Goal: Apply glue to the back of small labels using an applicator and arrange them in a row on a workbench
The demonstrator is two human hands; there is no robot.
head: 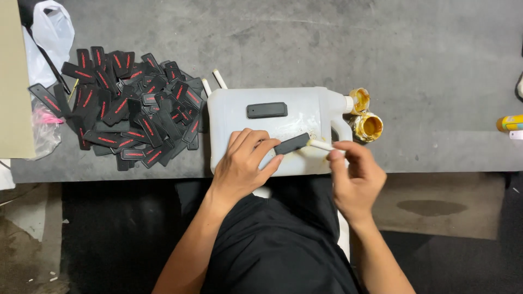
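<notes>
My left hand (245, 163) pins a small black rubber patch (292, 144) against the side of a white plastic jug (305, 111) lying flat on the table edge. A thin white brush stick (322, 145) is pinched in my right hand (354, 174), and its tip touches the patch's right end. Another black patch (267, 110) rests higher on the jug. Two small open pots of yellow glue (366, 126) stand just right of the jug's neck.
A big heap of black patches with red marks (122, 103) lies left of the jug. White plastic bags (50, 32) and a cardboard box (13, 81) sit at far left. A yellow object (509, 123) is at the right edge. Two white sticks (215, 81) poke out behind the jug.
</notes>
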